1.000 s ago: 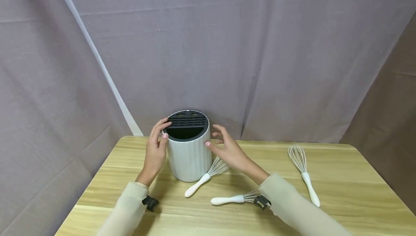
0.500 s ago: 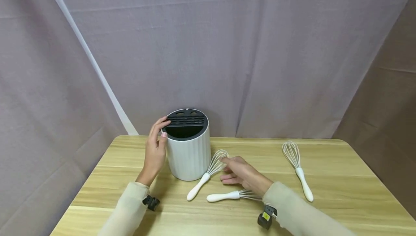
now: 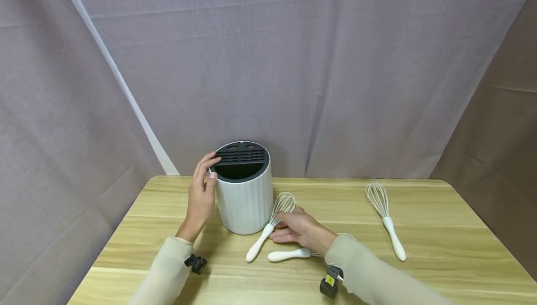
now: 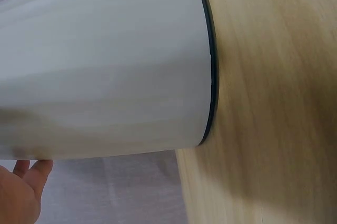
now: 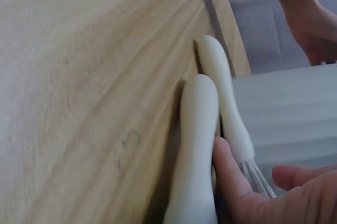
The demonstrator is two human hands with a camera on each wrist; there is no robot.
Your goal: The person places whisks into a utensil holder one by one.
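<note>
Head view: the left hand gripped the rim of the white ribbed cylindrical holder with a black slotted top, fingers curled over its edge and thumb on the wall; the holder stood upright near the far edge of the light wooden table. The right hand lay low on the table with its fingers curled onto the nearest wire whisk with a white handle, which lay just beside the holder's base; whether the hand had closed on it could not be told here. A second white-handled whisk lay partly under the right wrist, and a third white-handled whisk lay well apart to the right. Left wrist view: the holder's white wall filled the frame. Right wrist view: thumb and fingers touched the neck of the nearest whisk, the two handles lying side by side and touching. Judged risk: the hand could take or drag both handles together, being so close; a snagged wire loop could nudge the holder. No writing was legible.
</note>
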